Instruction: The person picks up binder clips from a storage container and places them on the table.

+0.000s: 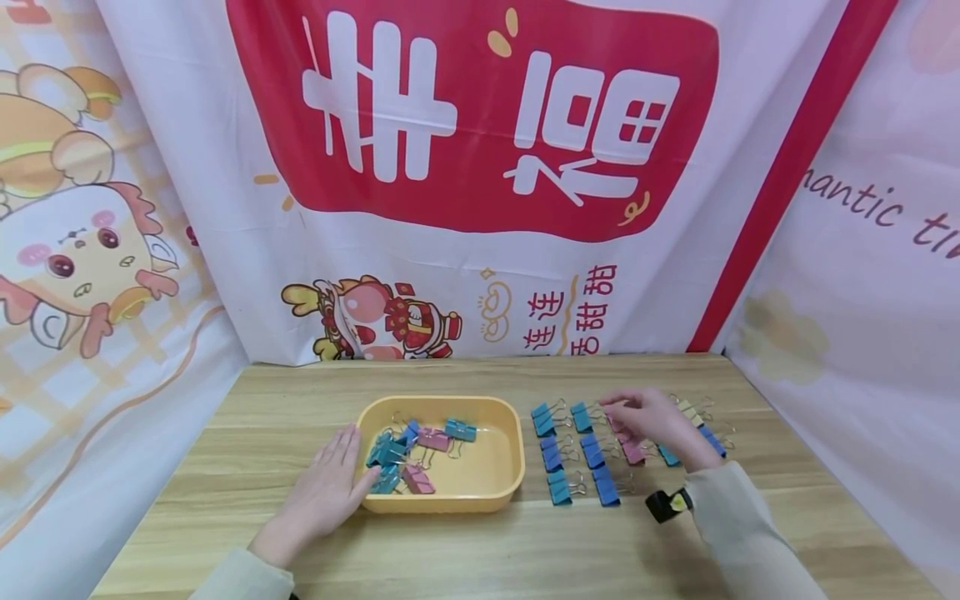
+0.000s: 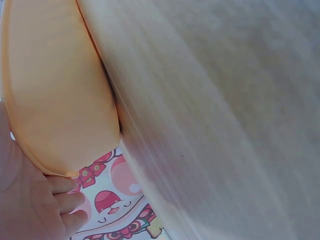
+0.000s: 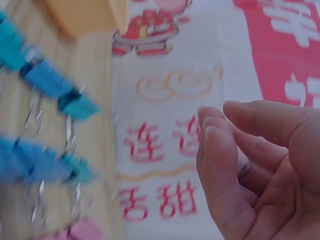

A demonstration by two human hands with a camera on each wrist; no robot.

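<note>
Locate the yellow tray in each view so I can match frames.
Head: yellow tray below centre.
Left wrist: yellow tray at upper left, running off the top edge.
Right wrist: yellow tray at the top edge, left of centre, only partly in frame.
Shared landmark: printed cartoon figure, partly cut off in both wrist views.

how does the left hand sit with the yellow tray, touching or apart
Touching. The left wrist view shows the left hand right against the rim of the yellow tray.

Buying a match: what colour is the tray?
Yellow-orange; the tray shows best in the head view.
</note>
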